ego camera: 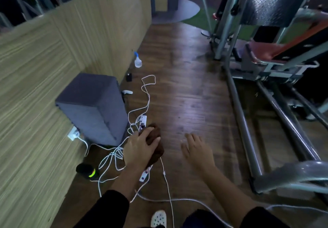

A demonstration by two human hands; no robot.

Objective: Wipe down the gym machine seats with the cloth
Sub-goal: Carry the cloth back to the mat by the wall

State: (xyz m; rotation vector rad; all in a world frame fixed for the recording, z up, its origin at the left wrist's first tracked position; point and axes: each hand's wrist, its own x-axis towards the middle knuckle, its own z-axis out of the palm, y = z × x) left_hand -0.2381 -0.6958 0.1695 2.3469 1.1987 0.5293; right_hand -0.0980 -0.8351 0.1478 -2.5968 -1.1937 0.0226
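My left hand (140, 147) grips a dark brown cloth (156, 139), bunched up and held above the wooden floor. To its right my right hand (197, 149) hovers with fingers spread and holds nothing. At the right stands a gym machine with a red seat pad (262, 50) and a black textured back pad (273, 2) on a grey metal frame (245, 121). Both hands are well to the left of and below the seat.
A grey padded cube stool (92, 107) stands against the wood-panel wall (53, 50). White cables (147, 92) and power strips (143, 121) lie tangled on the floor below my hands. A spray bottle (137, 60) stands by the wall. A black bottle (87, 171) lies near the stool.
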